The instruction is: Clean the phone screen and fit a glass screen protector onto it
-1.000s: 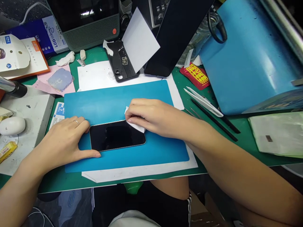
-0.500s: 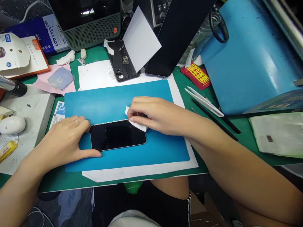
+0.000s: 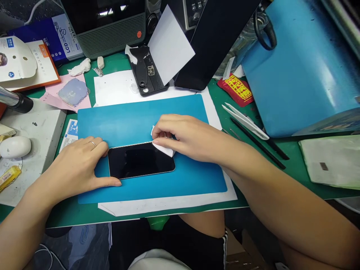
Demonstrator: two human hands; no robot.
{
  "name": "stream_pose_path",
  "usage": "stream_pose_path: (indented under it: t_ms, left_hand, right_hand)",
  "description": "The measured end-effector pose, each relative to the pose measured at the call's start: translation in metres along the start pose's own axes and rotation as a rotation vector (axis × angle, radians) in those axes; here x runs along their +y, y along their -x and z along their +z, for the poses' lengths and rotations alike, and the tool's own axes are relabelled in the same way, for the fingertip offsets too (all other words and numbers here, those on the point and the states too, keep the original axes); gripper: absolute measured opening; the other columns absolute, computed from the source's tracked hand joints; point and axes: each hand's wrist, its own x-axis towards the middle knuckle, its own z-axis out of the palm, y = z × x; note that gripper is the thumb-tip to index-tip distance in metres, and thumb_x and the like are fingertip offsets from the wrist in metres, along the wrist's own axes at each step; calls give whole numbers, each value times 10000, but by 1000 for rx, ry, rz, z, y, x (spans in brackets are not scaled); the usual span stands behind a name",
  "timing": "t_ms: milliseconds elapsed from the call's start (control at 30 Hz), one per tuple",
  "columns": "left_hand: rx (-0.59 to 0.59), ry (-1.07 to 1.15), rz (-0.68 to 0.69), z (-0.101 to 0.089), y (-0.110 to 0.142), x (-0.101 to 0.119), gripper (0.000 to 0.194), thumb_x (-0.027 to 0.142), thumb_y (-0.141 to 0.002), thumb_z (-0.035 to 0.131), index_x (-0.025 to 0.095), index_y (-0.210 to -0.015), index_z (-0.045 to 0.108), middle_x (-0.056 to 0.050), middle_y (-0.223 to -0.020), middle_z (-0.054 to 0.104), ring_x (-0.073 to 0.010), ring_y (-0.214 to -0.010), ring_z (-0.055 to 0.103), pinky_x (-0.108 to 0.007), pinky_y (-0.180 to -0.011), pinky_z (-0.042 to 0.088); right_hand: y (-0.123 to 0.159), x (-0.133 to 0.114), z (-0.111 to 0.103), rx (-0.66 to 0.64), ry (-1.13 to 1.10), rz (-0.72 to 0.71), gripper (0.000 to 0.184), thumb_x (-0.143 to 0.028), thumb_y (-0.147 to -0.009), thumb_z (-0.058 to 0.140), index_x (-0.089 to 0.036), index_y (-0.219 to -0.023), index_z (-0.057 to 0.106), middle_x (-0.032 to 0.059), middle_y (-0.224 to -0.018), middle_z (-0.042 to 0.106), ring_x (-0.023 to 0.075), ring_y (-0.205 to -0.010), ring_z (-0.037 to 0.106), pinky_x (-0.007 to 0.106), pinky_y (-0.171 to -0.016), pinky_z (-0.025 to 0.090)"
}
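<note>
A black phone (image 3: 140, 160) lies screen up on a blue mat (image 3: 135, 120). My left hand (image 3: 78, 165) clasps the phone's left end, thumb along the near edge and fingers at the far corner, a ring on one finger. My right hand (image 3: 185, 137) is closed on a small white wipe (image 3: 164, 149), pressing it against the phone's far right corner.
A dark phone back (image 3: 146, 73) with a white sheet (image 3: 170, 45) lies behind the mat. Tweezers and black tools (image 3: 250, 125) rest to the right beside a large blue roll (image 3: 298, 71). Boxes (image 3: 28, 63), a pink pad (image 3: 71, 92) and a white block (image 3: 30, 127) sit at the left.
Both hands stay on the phone. The right hand with the wipe has barely shifted along the phone's far right corner; the view has drifted slightly.
</note>
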Motion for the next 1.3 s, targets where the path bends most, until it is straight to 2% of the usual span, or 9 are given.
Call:
stream_pose_path:
  t_ms: [233,433,600,700,867,1167,1300]
  left_hand:
    - [-4,4,-15,0,-2,1,725,976,-848,602,254,-856,535,-54,-832,631,-276,-739,603,-374,-651,377]
    - [-23,-7,-25,-1,-3,3,732,981,-833,606,254,-847,522,-50,-823,623,-268,-716,584,-387,-652,395]
    - [-5,-38,12,0,-1,0,687,943,-911,536,258,-876,490,-43,-840,622,-267,-727,597,-385,-655,393]
    - [-8,-47,15,1,-1,-1,730,987,-889,508,258,-875,482,-50,-837,626,-279,-734,604,-386,-656,390]
    - [-18,-24,-15,-1,-1,1,737,989,-856,560,254,-858,504,-56,-835,630,-276,-734,599,-377,-653,390]
    - [-17,13,-26,-1,-2,1,758,1016,-837,550,260,-853,492,-52,-829,626,-262,-710,576,-378,-662,387]
    - [-1,-23,9,1,-1,-1,748,1002,-880,509,255,-863,474,-49,-832,613,-265,-721,573,-371,-655,366]
  right_hand:
    - [5,1,-4,-16,20,1,208,-291,-1078,592,-213,-894,648,43,-938,689,193,-826,607,333,-722,421]
    - [4,-3,5,28,58,-23,232,-283,-1085,594,-217,-862,591,51,-943,678,194,-834,605,330,-739,431]
    - [4,-3,7,71,74,-9,236,-277,-1089,570,-217,-861,586,54,-927,674,195,-830,604,328,-730,428]
    - [3,2,1,35,43,-18,228,-276,-1085,573,-212,-873,626,53,-930,695,196,-839,618,330,-734,429]
    - [1,4,-5,-23,-20,-15,200,-306,-1059,642,-215,-883,670,41,-931,715,192,-825,628,326,-715,431]
    - [0,-3,8,133,70,21,258,-248,-1057,605,-225,-804,560,48,-866,680,191,-789,607,320,-699,415]
    - [0,0,2,98,5,15,245,-265,-1055,624,-219,-814,617,41,-864,705,189,-789,625,320,-706,430]
